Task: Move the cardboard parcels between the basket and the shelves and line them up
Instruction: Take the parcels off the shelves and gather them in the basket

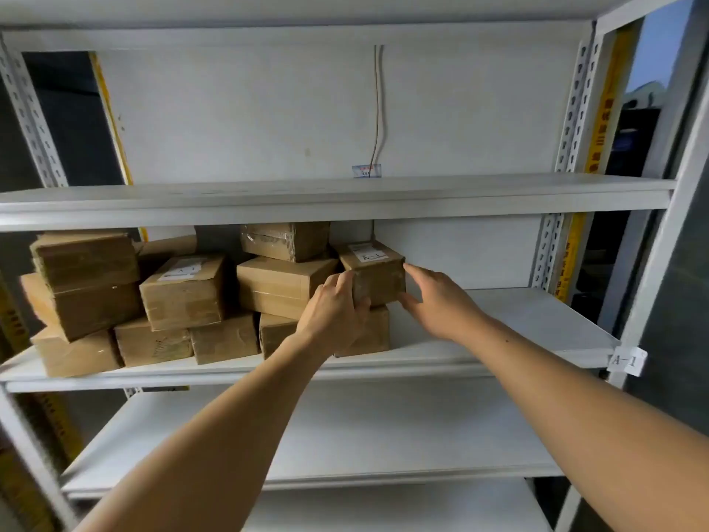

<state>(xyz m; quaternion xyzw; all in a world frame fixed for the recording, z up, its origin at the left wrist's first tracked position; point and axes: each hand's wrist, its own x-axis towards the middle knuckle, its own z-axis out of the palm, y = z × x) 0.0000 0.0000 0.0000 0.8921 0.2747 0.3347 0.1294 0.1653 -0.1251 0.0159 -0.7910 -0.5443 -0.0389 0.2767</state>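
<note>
Right now, head view: both hands on a small parcel stacked on another box, middle shelf. Left hand fingers curled round its left edge; right hand fingers straight, touching its right side. More boxes piled left.

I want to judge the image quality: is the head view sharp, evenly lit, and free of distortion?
Head view: wide-angle bending curves the shelf edge and leans the right upright; light is soft and dim, without glare; the parcel between the left hand and right hand is slightly soft; its label is barely readable.
</note>
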